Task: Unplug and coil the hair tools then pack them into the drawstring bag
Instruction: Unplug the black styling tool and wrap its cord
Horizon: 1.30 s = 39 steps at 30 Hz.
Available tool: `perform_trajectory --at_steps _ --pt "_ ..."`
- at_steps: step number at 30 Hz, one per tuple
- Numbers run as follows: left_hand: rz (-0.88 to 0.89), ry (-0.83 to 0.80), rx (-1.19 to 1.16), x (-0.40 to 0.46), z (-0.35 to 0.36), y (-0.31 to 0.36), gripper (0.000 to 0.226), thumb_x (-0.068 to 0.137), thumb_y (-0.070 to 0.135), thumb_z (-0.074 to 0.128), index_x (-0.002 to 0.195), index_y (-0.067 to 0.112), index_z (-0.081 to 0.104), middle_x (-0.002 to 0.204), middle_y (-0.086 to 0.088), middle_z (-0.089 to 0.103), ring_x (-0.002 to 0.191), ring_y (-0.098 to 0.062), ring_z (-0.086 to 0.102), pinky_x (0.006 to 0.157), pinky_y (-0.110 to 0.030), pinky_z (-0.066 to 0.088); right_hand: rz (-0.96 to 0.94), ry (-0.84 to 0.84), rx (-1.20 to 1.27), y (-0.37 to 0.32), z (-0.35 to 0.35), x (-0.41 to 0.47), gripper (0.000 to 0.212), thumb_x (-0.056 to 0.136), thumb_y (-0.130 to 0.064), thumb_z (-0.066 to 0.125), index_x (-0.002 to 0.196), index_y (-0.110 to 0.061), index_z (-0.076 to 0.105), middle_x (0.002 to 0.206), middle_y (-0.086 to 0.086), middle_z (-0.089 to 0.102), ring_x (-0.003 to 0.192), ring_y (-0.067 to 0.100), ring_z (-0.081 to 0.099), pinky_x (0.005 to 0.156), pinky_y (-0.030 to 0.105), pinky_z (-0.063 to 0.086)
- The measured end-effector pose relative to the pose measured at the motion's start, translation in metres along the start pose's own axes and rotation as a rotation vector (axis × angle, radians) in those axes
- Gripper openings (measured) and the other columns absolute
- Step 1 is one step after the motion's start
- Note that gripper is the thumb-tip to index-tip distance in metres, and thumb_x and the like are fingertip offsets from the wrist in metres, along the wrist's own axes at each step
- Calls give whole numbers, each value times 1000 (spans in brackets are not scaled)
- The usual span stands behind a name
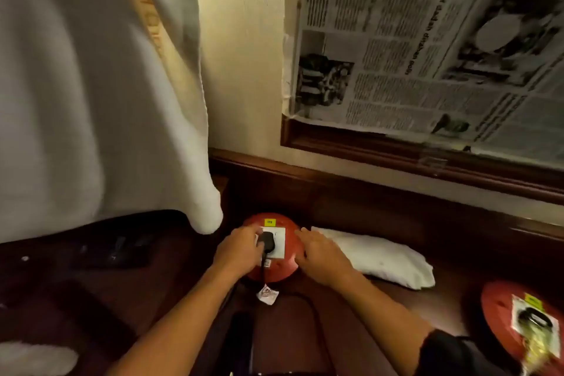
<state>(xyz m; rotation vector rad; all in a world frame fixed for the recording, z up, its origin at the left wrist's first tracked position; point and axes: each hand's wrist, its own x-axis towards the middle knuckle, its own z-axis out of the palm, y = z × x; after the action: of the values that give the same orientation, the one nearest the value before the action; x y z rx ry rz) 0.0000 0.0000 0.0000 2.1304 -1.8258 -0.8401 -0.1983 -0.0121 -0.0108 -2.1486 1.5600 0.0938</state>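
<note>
A black plug (268, 240) sits in the white socket plate (279, 246) of a red round cable reel (283, 268) on the dark wooden desk. My left hand (239, 249) grips the plug from the left, fingers curled round it. My right hand (319, 252) rests on the reel's right side with fingers spread and fairly straight. The plug's black cord (311, 305) runs down toward me past a small paper tag (268, 294). A dark hair tool (241, 342) lies blurred near the bottom edge between my arms.
A second red reel (500, 314) with a black plug stands at the lower right. A folded white cloth (381, 256) lies right of the first reel. A large white fabric (91, 85) hangs at left. Newspaper (427, 40) covers the window. Dark items (110, 250) lie at left.
</note>
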Motion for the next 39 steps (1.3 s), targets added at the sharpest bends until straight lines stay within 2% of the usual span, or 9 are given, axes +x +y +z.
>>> perform_trajectory --at_steps 4,7,10,16,24,29,35,39 --pt "15 -46 35 19 17 -11 41 93 26 58 134 27 55 128 -7 64 113 -30 62 92 -43 53 56 4 54 -3 21 18 55 95 -28 43 147 -12 38 147 12 47 132 31 45 107 43 40" --pt "36 -48 62 33 33 -17 43 94 25 58 137 22 52 137 -9 57 122 -31 56 98 -42 50 60 21 101 -7 35 31 53 100 -26 42 152 -17 35 155 8 41 141 28 38 112 44 38" --pt "10 -50 75 45 45 -22 54 95 32 58 145 18 42 149 -9 43 132 -33 47 107 -46 44 43 19 71 -6 47 44 59 99 -33 43 156 -22 29 162 5 29 148 26 28 117 44 32" --pt "34 -88 109 58 56 -29 64 96 38 57 151 15 34 157 -6 32 140 -30 39 111 -41 40 49 -23 -24 -3 63 62 63 99 -30 42 158 -26 20 165 4 19 149 29 23 115 47 33" --pt "95 -50 132 65 58 -33 55 93 32 64 143 15 46 149 -3 42 131 -27 48 106 -35 45 50 -6 -101 -4 67 64 64 99 -31 40 158 -28 16 164 2 21 146 27 26 112 47 37" --pt "114 -60 153 68 58 -32 57 92 30 66 143 15 46 150 -2 40 132 -27 47 107 -36 45 62 4 -15 -5 66 68 65 96 -26 43 157 -25 22 162 1 25 143 25 29 110 42 40" --pt "166 -89 287 73 63 -22 63 88 32 71 144 17 45 152 -3 37 138 -25 40 105 -38 46 70 -10 114 2 66 63 67 98 -24 48 159 -23 20 166 -3 18 152 23 18 119 37 26" --pt "201 -97 411 78 61 -16 62 89 29 70 143 14 45 149 -5 40 141 -25 34 106 -37 43 73 6 134 5 67 64 62 100 -20 42 158 -25 22 165 -5 19 152 20 17 119 37 27"
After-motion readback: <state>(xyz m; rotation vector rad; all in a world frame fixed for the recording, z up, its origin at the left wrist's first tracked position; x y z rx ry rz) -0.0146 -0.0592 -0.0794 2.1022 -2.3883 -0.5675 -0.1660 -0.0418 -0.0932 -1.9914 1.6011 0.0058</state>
